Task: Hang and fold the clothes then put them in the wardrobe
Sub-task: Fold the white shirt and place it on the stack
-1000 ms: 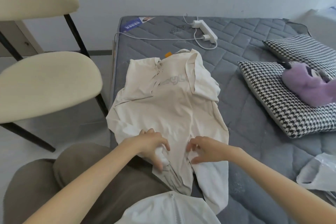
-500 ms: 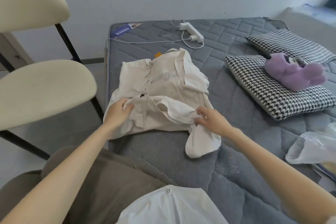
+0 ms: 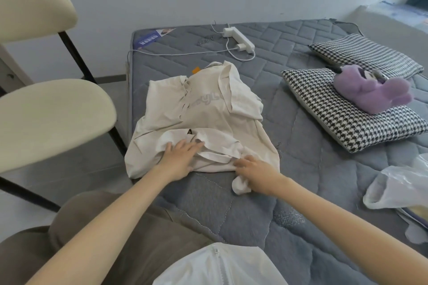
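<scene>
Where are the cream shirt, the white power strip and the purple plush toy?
cream shirt (image 3: 208,118), head view, on its chest panel just below the grey lettering.
white power strip (image 3: 239,39), head view, on the middle of its body.
purple plush toy (image 3: 368,90), head view, on its furry middle.

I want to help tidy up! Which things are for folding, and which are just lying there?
For the job: cream shirt, left hand pressing it, right hand gripping its corner.
Just lying about: power strip, checked pillows, purple plush toy, plastic bag, chair.
</scene>
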